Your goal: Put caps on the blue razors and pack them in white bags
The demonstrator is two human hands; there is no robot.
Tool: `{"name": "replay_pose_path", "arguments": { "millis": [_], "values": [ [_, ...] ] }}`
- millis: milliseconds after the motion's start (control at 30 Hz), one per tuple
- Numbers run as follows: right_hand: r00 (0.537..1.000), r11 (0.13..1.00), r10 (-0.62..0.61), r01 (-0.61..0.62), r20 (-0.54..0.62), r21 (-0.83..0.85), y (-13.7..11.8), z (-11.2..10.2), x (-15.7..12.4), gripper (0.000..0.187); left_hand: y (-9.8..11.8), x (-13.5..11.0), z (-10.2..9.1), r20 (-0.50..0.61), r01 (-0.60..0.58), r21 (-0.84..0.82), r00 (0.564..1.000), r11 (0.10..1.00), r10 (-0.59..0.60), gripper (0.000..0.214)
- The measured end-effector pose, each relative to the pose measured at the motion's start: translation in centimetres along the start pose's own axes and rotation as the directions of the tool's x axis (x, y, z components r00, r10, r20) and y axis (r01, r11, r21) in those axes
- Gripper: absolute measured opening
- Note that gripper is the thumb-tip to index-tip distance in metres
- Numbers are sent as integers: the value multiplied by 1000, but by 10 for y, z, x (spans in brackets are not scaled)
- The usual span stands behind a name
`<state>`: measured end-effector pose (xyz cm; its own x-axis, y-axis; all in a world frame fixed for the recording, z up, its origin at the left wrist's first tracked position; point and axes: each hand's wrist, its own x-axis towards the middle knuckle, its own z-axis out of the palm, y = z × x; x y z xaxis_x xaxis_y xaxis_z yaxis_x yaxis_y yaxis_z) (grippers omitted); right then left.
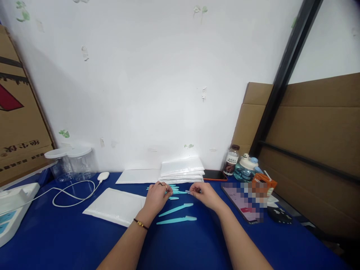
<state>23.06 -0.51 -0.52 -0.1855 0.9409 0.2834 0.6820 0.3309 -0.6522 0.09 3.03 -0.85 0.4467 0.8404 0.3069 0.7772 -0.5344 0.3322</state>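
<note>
My right hand (204,195) pinches the pale, see-through cap end of a turquoise eyebrow razor (182,192). On the other side my left hand (158,197) has thumb and fingers closed at the handle end of the same razor, partly covering it. Several more turquoise razors lie fanned out behind and under the left fingers, half hidden. Nearer to me, two razors rest apart on the blue table: an upper razor (176,209) and a lower razor (176,220), both with their heads to the right.
A white padded mailer (119,206) lies left of my left hand. More white mailers (182,167) are stacked by the wall. At right are a phone (239,204), a brown-capped jar (232,160), a teal bottle (245,168) and an orange carton (263,183). A white cable (74,183) loops at left.
</note>
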Motion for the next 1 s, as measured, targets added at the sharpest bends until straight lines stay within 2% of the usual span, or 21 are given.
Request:
{"name": "replay_pose_path", "arguments": {
  "millis": [133, 300, 500, 700, 900, 1000],
  "values": [
    [998, 998, -5, 1, 64, 55, -3, 8, 0, 11, 7, -1, 2, 23, -35, -12, 999, 999, 35, 13],
    [980, 998, 24, -33, 200, 45, 4, 5, -2, 13, 10, -5, 4, 135, -101, -42, 985, 994, 105, 13],
    [997, 969, 57, -67, -50, -238, 20, 1, 2, 14, -10, -5, -6, 90, -11, 83, 996, 996, 4, 19],
    [993, 928, 113, -113, -19, -355, 23, 13, 6, 5, -22, -2, -6, 113, 29, 87, 993, 996, -39, 10],
    [1000, 938, 13, -12, 0, -347, 17, 11, 4, 5, -24, 0, -4, 219, -8, -27, 976, 1000, 14, 12],
    [1000, 967, -1, -2, -14, -253, 14, 10, 4, 6, -27, 1, -2, 284, -27, -72, 958, 997, 46, 11]
  ]
}}
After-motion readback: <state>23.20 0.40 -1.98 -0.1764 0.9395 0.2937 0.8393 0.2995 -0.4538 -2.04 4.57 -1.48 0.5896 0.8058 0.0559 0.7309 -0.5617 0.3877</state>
